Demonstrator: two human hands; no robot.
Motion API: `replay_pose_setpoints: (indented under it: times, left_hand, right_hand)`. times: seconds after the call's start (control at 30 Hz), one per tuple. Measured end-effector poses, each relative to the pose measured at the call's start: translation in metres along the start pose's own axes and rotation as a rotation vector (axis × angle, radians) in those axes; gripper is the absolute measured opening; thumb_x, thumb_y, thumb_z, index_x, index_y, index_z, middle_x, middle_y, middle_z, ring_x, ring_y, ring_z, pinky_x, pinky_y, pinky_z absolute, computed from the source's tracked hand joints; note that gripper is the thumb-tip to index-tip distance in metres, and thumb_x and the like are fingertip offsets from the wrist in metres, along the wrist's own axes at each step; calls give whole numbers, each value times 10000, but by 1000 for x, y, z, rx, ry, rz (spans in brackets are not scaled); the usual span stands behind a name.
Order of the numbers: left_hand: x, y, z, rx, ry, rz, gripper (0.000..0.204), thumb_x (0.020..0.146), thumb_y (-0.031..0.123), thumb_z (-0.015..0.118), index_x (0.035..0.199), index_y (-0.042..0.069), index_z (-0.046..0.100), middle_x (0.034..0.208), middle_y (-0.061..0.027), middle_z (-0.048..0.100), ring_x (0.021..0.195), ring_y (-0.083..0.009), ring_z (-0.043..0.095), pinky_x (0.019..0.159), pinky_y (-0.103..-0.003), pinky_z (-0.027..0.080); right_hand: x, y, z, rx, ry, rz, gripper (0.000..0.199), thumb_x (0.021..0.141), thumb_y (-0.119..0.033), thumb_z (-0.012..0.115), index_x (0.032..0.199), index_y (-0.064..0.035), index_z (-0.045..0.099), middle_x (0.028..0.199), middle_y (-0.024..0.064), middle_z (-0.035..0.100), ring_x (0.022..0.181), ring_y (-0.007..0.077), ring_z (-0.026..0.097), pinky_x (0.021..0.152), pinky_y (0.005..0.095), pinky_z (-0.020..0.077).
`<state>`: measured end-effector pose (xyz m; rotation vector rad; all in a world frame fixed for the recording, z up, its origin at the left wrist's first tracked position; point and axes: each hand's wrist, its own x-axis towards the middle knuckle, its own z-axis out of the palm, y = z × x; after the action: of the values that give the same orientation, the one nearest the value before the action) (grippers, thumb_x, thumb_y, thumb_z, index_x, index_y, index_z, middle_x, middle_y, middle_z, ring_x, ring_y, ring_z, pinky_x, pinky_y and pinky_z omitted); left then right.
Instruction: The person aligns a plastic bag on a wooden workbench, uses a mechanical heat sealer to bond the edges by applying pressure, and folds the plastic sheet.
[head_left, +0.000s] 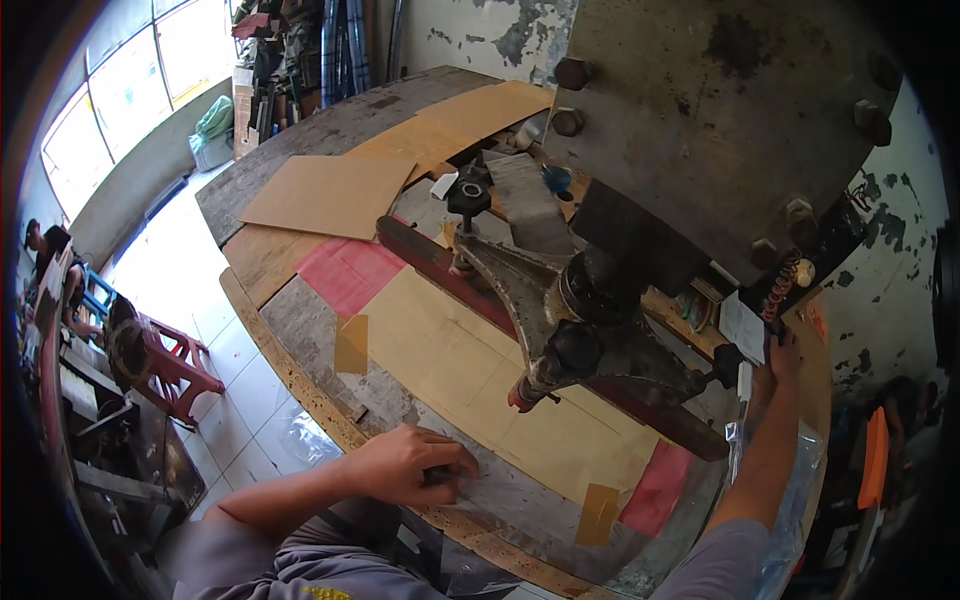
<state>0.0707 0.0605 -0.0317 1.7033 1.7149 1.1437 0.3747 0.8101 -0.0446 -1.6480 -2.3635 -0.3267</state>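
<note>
My left hand [420, 465] hovers over the bench's near edge, its fingers curled in loosely. Nothing shows between them. At the right, my right hand [785, 357] reaches up to the lower end of a reddish coiled cord [779, 292] beside the machine. Its fingers close around a dark piece there, mostly hidden. Between my hands lies a long pale yellow sheet [440, 345] with pink end pieces and brown tape patches [351, 344]. Over it stands a metal press head [575, 300] with black knobs and a dark red bar [440, 262] across the sheet.
A large bolted metal plate [710, 130] fills the upper right. Brown cardboard sheets [325, 195] lie on the bench's far left. Clear plastic [790, 520] hangs by my right forearm. On the floor at left is a red stool [170, 370]; another person [55, 250] is farther off.
</note>
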Motion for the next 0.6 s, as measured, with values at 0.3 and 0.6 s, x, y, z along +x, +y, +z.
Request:
replay_pose_setpoints:
  times: [0.3,0.6]
  left_hand:
    - [-1,5,-1,-12,-6,-29,260,825,125,739,1082,85,745,878,-99,744,785,-279,741,701,-388,589]
    - [1,6,0,0,2,-30,249,825,105,729,1072,80,746,875,-112,748,767,-280,742,699,-386,592]
  right_hand:
    - [-12,-7,-23,184,-103,40,920,809,-688,742,1397,10,622,1398,337,587,1302,480,585,1096,515,469]
    - [-36,-16,-10,301,34,174,951,768,-648,803,1432,-2,591,1396,353,581,1309,491,578,1093,518,480]
